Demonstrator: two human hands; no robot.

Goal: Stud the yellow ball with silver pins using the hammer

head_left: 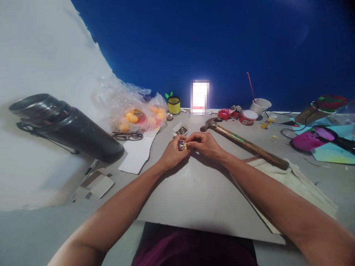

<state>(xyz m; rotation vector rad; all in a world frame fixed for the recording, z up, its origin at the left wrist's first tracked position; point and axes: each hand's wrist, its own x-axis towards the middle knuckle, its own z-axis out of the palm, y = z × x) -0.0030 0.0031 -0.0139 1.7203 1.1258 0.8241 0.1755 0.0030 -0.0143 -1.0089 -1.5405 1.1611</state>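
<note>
Over the middle of the table, my left hand (175, 152) is closed around a small ball (182, 145) covered in shiny silver studs, with a little yellow showing on its right side. My right hand (204, 145) meets it from the right, thumb and forefinger pinched together at the ball's surface. Whatever lies between those fingertips is too small to make out. Just beyond the hands sits a small open box (177, 132) with many shiny metal pieces in it. A similar studded silver ball (169, 116) rests farther back.
A claw hammer (244, 142) lies on a cream cloth (294, 184) at right. On the left are a large black flask (74, 127), eyeglasses (127, 136), white paper (137, 155) and a plastic bag (119, 99) with orange balls. A bright screen (200, 96) stands against the blue wall.
</note>
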